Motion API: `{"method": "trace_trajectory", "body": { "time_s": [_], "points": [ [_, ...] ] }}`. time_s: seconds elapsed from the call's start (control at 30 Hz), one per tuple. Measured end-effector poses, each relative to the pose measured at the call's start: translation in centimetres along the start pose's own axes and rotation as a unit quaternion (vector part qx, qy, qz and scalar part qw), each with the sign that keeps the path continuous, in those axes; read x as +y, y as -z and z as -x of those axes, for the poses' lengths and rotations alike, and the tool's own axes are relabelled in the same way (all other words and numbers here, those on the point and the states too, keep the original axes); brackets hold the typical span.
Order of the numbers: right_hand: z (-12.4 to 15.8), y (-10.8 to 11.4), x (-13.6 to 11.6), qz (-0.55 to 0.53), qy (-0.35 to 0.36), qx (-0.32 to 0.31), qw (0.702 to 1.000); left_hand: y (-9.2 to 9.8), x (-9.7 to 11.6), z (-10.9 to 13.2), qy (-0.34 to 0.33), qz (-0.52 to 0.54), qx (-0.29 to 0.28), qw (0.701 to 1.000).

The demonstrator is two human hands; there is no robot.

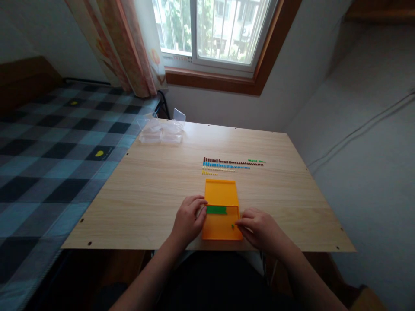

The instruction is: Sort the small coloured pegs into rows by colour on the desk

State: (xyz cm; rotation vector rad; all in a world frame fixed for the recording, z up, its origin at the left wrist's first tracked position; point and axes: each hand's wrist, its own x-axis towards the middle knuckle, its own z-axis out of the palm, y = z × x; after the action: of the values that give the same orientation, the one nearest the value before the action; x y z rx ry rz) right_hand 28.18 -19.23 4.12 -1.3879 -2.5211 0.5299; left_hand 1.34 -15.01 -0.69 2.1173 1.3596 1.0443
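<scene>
An orange hinged plastic case (222, 232) lies opened flat near the front edge of the table, its lid half (221, 193) folded away from me. Inside the near half, a green block row (216, 210) runs along the hinge side from the left wall. My left hand (189, 218) grips the case's left edge near the hinge, thumb and fingers closed on it. Over the right wall reaches my right hand (259, 225), fingers pinched together. A small green block (232, 226) shows at its fingertips, apparently held; the contact is too small to see clearly.
Beyond the case, small pieces lie in rows by colour: dark red (223, 161), blue (223, 165), cream (222, 169), yellow (207, 173) and green (256, 160). Clear plastic boxes (162, 131) stand at the table's far left. A checked bed (81, 125) adjoins the table (145, 194) on the left.
</scene>
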Motion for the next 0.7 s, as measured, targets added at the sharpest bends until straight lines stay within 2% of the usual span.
{"method": "trace_trajectory", "body": {
  "time_s": [0.2, 0.4, 0.7],
  "points": [
    [-0.4, -1.3, -0.9, 0.021, -0.046, -0.028, 0.998, -0.1, 0.3, 0.0, -0.023, -0.027, -0.011, 0.999],
    [-1.4, -1.2, -1.1, 0.039, -0.088, -0.044, 0.994, -0.1, 0.6, 0.2, -0.045, -0.045, -0.043, 0.997],
    [-3.1, -1.5, -0.2, 0.056, -0.109, 0.004, 0.992, -0.4, 0.4, 0.3, -0.058, -0.055, -0.059, 0.995]
  ]
}}
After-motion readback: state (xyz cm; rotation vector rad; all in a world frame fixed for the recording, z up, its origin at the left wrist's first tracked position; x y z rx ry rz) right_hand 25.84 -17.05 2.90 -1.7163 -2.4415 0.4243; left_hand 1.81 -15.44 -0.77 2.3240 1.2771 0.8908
